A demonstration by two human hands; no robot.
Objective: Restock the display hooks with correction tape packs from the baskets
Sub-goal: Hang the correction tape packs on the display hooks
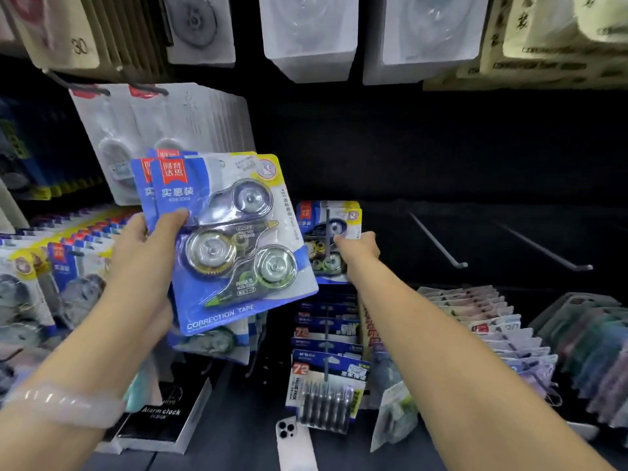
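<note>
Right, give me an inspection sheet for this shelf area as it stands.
Surface: dark shelf under the hooks.
Job's things: stack of correction tape packs in left hand; more packs on hook; two bare hooks to the right.
Clutter: phone, alarm clock box, refill pack.
Grippers: left hand grips the stack; right hand touches the hung packs, fingers hidden.
Cables: nothing seen.
Surroundings: hanging stationery packs above.
</note>
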